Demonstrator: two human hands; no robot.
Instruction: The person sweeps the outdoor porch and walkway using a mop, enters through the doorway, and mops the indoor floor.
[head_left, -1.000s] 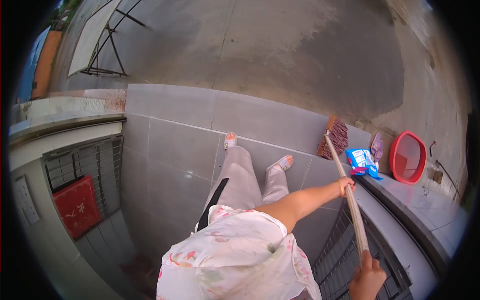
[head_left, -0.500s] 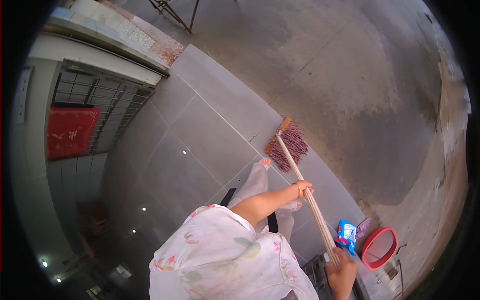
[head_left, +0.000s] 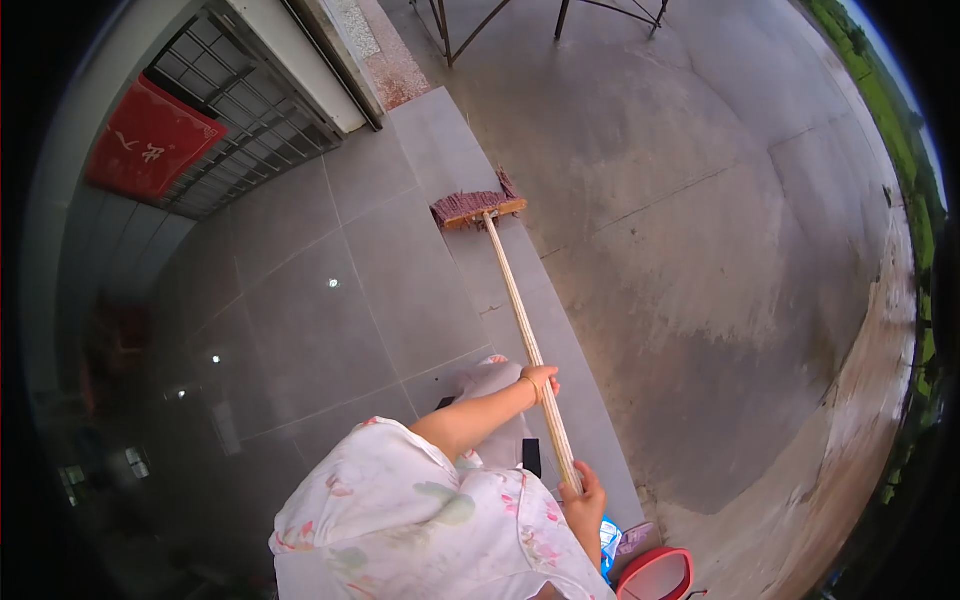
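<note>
A mop [head_left: 518,312] with a pale wooden handle stretches away from me across grey floor tiles [head_left: 380,300]. Its head of reddish-purple strands [head_left: 470,203] on a wooden block lies on the tiles near their outer edge. Partway down the handle, my left hand [head_left: 541,381] is closed around it, with a bangle at the wrist. My right hand [head_left: 584,497] grips the handle's near end, thumb along the wood. My feet are mostly hidden below the left arm.
Right of the tiles lies a concrete yard [head_left: 690,300]. A red-rimmed basin [head_left: 655,575] and a blue packet [head_left: 607,545] sit by my right hand. On the left stand a barred window [head_left: 240,80] and a red mat [head_left: 155,140]. Metal legs [head_left: 470,30] stand at the top.
The mop head has moved forward and left, away from my feet, and its strands now trail on the far side. Both hands stay on the handle; the view has turned.
</note>
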